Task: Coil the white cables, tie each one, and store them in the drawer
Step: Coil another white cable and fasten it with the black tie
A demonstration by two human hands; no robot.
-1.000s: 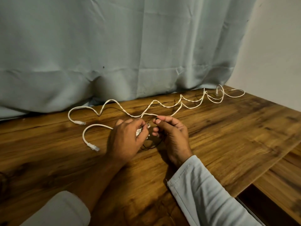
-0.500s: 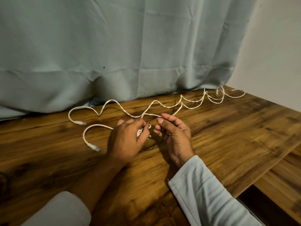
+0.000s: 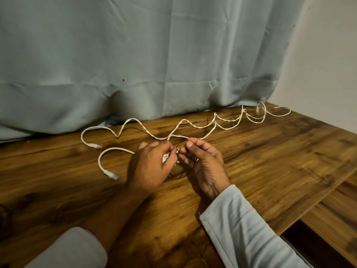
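Finding: the left hand [image 3: 150,167] grips a small folded bundle [image 3: 166,157] of white flat cable, fingers curled round it, at the middle of the tabletop [image 3: 270,161]. The right hand [image 3: 206,167] sits just beside it, thumb and forefinger drawn tip to tip where a loose strand arrives. Whether they pinch that strand or the thin dark tie [image 3: 179,176] looped beneath both hands cannot be told.

Governing relation: the uncoiled white cables [image 3: 228,128] run from the fingers away toward the far right corner, long axis slanting along the back edge. The right hand is nearer that slack, so feeding it in would probably fall to that hand.

Materials: the cables are limp, kinked into waves and partly twisted together. Two clear plug ends [image 3: 111,174] lie near the left (both free). The tabletop is grained wood with a pale curtain [image 3: 135,64] behind.
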